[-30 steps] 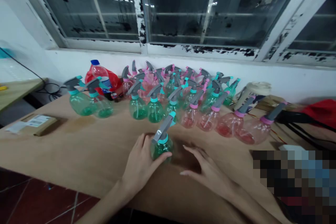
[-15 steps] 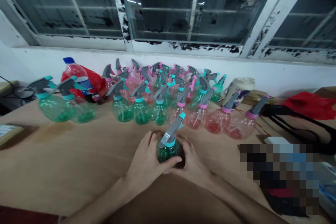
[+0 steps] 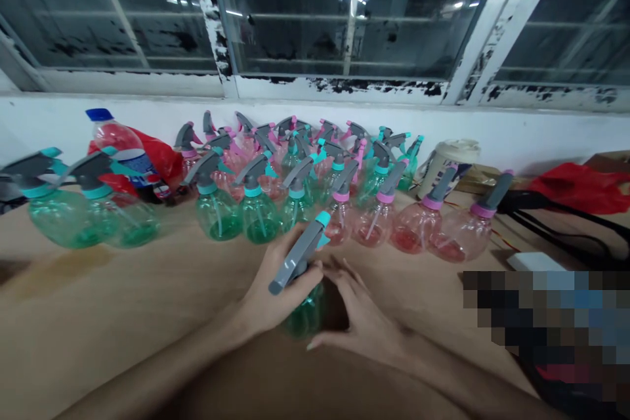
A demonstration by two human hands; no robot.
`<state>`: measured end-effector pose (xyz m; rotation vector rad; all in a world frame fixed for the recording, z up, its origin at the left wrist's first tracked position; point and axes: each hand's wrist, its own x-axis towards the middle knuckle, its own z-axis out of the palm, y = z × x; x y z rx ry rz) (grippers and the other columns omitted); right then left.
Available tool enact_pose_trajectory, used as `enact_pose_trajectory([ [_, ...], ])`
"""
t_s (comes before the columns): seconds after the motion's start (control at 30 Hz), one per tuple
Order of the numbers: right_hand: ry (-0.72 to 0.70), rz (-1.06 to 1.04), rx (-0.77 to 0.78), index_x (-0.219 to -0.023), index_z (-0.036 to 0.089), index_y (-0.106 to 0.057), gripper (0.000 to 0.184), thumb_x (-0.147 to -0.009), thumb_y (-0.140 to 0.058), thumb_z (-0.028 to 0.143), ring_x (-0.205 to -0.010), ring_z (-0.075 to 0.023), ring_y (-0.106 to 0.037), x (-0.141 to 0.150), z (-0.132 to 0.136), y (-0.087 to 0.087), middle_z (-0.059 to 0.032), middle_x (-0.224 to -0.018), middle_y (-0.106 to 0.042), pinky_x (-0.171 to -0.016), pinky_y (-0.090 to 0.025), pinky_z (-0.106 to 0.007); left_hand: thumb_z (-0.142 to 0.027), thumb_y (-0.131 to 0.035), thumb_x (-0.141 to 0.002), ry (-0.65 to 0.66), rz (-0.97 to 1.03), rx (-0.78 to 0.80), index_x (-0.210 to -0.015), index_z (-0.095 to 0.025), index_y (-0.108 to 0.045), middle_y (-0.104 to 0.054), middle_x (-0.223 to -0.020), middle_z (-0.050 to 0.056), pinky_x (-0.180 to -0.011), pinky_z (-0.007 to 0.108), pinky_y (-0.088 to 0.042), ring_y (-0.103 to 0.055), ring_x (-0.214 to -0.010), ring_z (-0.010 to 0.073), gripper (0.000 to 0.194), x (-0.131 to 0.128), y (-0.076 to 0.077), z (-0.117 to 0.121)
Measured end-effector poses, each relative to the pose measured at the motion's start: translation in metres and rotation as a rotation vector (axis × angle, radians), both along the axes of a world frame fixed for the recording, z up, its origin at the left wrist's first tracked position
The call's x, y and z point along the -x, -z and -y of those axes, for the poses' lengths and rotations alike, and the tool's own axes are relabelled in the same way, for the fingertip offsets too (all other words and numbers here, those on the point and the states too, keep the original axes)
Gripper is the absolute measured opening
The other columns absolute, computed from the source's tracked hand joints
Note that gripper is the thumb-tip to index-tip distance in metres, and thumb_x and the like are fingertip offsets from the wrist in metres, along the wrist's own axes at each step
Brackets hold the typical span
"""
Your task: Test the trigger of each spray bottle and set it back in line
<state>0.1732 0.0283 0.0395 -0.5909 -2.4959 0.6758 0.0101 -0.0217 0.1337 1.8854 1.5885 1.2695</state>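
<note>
A green see-through spray bottle with a grey and teal trigger head stands close in front of me. My left hand is wrapped round its neck, just below the trigger head. To the bottle's right, my right hand is spread, thumb and fingers apart; a dark gap shows between its palm and the bottle. Beyond my hands runs a row of spray bottles: green ones at the left and middle, pink ones at the right.
More pink and green spray bottles crowd against the wall under the window. A cola bottle with a blue cap and a red bag stand back left. A whitish tub, black straps and a red bag lie back right on the wooden table.
My left hand has shifted from the bottle's body up to its neck. My right hand has come off the bottle and opened. The view has moved slightly.
</note>
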Motion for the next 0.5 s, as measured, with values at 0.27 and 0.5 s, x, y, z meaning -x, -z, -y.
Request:
enact_pose_trajectory([
  [0.27, 0.069, 0.165, -0.109, -0.137, 0.025, -0.033, 0.068, -0.08, -0.051, 0.056, -0.134, -0.0284, -0.023, -0.038, -0.021, 0.013, -0.0058, -0.141, -0.041, -0.108, -0.025, -0.052, -0.021, -0.046, -0.066, -0.087, -0.063, 0.014, -0.071, -0.024, -0.049, -0.049, -0.058, -0.003, -0.048, 0.027, -0.041, -0.045, -0.051, 0.0145, 0.007, 0.0, -0.004, -0.008],
  [0.5, 0.102, 0.215, -0.135, -0.136, 0.021, -0.037, 0.058, -0.086, -0.043, 0.052, -0.131, -0.0237, -0.032, -0.035, -0.02, 0.015, -0.0051, -0.142, -0.039, -0.109, -0.027, -0.047, -0.023, -0.046, -0.067, -0.03, -0.046, 0.07, -0.073, -0.024, -0.052, -0.053, -0.062, -0.002, -0.052, 0.028, -0.045, -0.049, -0.054, 0.0157, 0.009, 0.005, -0.001, -0.01],
])
